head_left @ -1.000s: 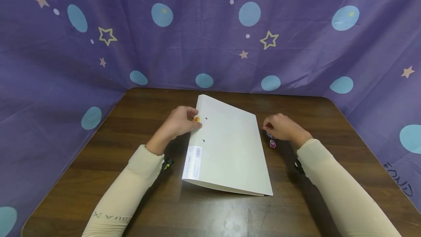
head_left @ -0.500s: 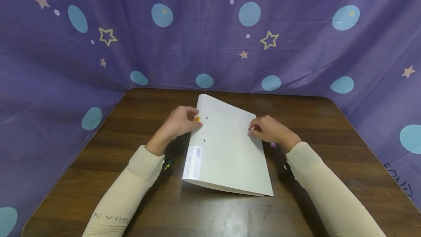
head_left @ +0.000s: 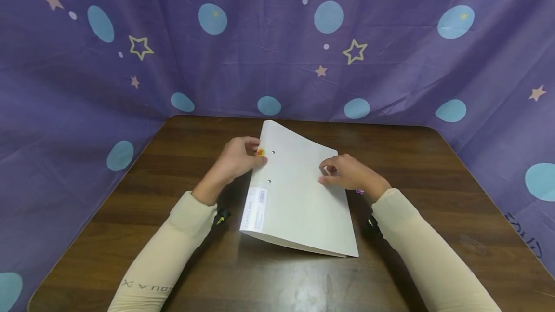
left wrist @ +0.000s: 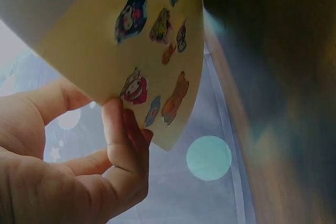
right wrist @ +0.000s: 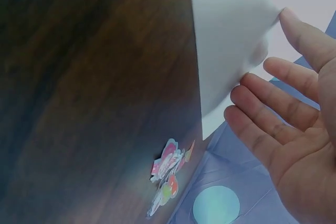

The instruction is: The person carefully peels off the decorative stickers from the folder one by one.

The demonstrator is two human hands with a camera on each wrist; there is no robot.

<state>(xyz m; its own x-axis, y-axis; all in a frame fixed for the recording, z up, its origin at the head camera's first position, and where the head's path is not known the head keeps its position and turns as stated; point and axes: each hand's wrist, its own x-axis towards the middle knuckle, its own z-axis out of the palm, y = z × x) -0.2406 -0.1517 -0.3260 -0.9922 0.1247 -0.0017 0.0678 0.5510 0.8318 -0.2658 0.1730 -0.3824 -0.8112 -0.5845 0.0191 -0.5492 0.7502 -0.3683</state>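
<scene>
A white clip file folder lies slanted on the table, its cover bowed up along the spine. My left hand pinches the spine edge, beside an orange-yellow sticker. In the left wrist view, several cartoon stickers show on the folder's face by the fingers. Over the right part of the cover, my right hand touches the folder with spread fingertips. Whether something small lies under those fingertips, I cannot tell. Loose stickers sit on the table near that hand, mostly hidden by it in the head view.
The brown wooden table runs back to a purple curtain with stars and blue ovals. Two metal rivets and a printed label mark the folder's left side.
My right hand has moved left from the loose stickers onto the folder's cover, and its fingers have spread. My left hand keeps its grip while the spine has risen slightly.
</scene>
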